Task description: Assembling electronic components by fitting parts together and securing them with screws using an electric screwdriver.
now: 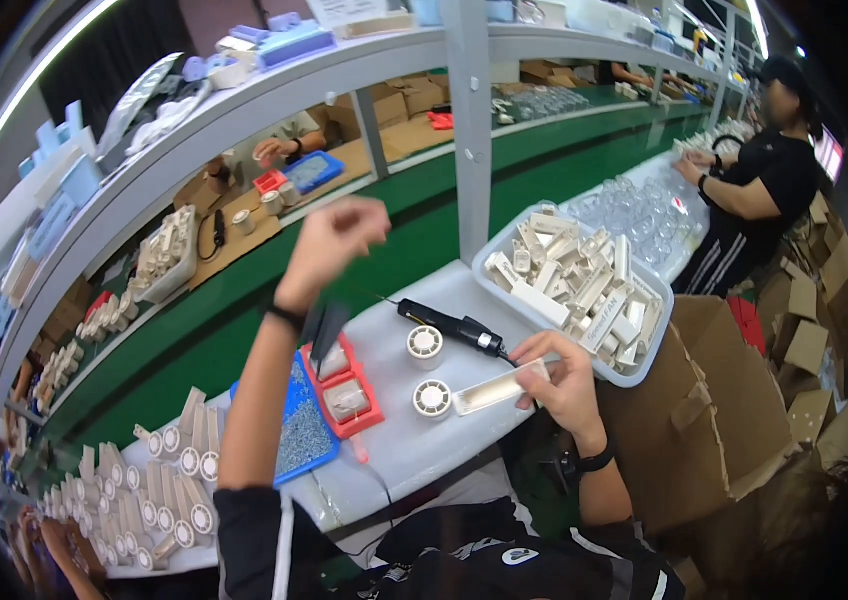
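Note:
My right hand point(564, 385) pinches one end of a long, hollow, off-white plastic handle shell point(489, 392), its open side facing up over the table. My left hand point(339, 240) is raised above the far edge, fingers curled but smeared by motion; whether it holds anything is unclear. Two round white parts with slotted faces, one fan-like cap point(425, 343) and a second cap point(433, 398), stand by the shell's left end. A black electric screwdriver point(454, 326) lies beyond them. Beside my left forearm is a red fixture point(356, 415) with white parts seated in it.
A blue tray of small screws point(304, 435) sits left of the fixture. A bin heaped with white shells point(579, 290) stands to the right, cardboard boxes point(714, 400) below it. Rows of assembled units point(154, 490) fill the left. A grey post point(469, 130) rises ahead; a co-worker point(764, 170) stands at right.

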`<state>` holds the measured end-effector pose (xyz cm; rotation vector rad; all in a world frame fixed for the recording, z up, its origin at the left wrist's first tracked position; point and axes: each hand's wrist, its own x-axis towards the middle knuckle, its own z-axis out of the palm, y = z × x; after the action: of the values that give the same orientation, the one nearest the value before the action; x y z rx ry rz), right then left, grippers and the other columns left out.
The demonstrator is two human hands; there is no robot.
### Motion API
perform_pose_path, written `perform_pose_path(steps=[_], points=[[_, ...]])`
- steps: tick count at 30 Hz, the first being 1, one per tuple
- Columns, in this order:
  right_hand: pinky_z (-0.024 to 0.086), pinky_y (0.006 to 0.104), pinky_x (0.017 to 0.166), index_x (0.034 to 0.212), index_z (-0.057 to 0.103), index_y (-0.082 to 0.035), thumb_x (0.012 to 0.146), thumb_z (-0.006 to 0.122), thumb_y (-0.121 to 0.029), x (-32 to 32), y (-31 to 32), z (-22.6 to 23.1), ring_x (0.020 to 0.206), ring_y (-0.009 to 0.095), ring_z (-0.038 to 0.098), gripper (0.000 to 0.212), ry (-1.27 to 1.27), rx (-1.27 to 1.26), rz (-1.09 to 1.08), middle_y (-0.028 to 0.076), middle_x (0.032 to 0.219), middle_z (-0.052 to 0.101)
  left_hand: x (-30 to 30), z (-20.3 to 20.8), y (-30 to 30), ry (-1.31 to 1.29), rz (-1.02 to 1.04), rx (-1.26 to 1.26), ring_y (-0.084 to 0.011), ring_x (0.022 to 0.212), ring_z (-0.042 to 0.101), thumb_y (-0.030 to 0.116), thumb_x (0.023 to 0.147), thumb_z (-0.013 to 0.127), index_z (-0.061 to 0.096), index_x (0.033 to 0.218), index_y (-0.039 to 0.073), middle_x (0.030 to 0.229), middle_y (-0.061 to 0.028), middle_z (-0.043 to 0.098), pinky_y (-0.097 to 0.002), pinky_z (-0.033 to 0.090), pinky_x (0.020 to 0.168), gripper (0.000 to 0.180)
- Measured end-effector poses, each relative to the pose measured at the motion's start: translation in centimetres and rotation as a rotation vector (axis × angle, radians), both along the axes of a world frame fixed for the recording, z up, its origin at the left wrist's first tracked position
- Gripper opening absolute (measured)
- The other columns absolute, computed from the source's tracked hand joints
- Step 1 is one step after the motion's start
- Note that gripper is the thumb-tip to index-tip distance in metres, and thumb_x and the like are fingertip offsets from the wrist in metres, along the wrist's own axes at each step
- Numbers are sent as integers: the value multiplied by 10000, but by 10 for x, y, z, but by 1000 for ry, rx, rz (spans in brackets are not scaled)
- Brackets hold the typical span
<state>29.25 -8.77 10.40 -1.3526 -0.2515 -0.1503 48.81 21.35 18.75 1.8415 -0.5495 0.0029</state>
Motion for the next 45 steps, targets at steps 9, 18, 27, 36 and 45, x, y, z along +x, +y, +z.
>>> perform_pose_path(steps=[9, 18, 27, 36, 45], points=[[589, 253, 613, 1155, 635, 19, 848, 844, -137, 34, 62, 16, 779, 158, 713, 403, -186, -469, 238, 118, 1122, 670, -192, -90, -12, -75, 46, 318, -328, 963, 741, 68, 811, 839, 684, 1242, -11, 1096, -204, 744, -386, 571, 841, 464], [494, 397, 1026, 1221, 681, -67, 760, 628, 42, 95, -134, 42, 1232, 347, 594, 477, -241, -1479, -256, 155, 1329, 620, -255, -100, 68, 14, 21, 377, -327, 906, 696, 11, 766, 820, 707, 1185, -11, 1038, -162, 693, -365, 551, 796, 434], [498, 399, 998, 1129, 720, -61, 721, 721, 63, 120, -139, 26, 1140, 375, 614, 426, -53, -1567, -111, 155, 1207, 649, -271, -178, 43, -192, 185, 534, -316, 987, 640, -8, 807, 762, 667, 1289, 10, 1140, -127, 654, -421, 523, 868, 492], [525, 363, 876, 1073, 732, -37, 693, 823, 20, 81, -81, 84, 991, 315, 647, 395, -366, -1501, -237, 114, 1027, 641, -278, -163, 54, -319, 267, 425, -347, 1129, 618, 8, 797, 795, 683, 1274, 32, 1212, -150, 652, -440, 492, 972, 491], [546, 364, 852, 1090, 723, -18, 683, 843, 33, 57, 20, 79, 932, 271, 692, 427, -636, -1183, 83, 112, 1054, 686, -194, -117, 93, -236, 285, 441, -320, 1069, 635, 52, 777, 829, 711, 1169, 17, 1159, -143, 646, -411, 521, 919, 411]])
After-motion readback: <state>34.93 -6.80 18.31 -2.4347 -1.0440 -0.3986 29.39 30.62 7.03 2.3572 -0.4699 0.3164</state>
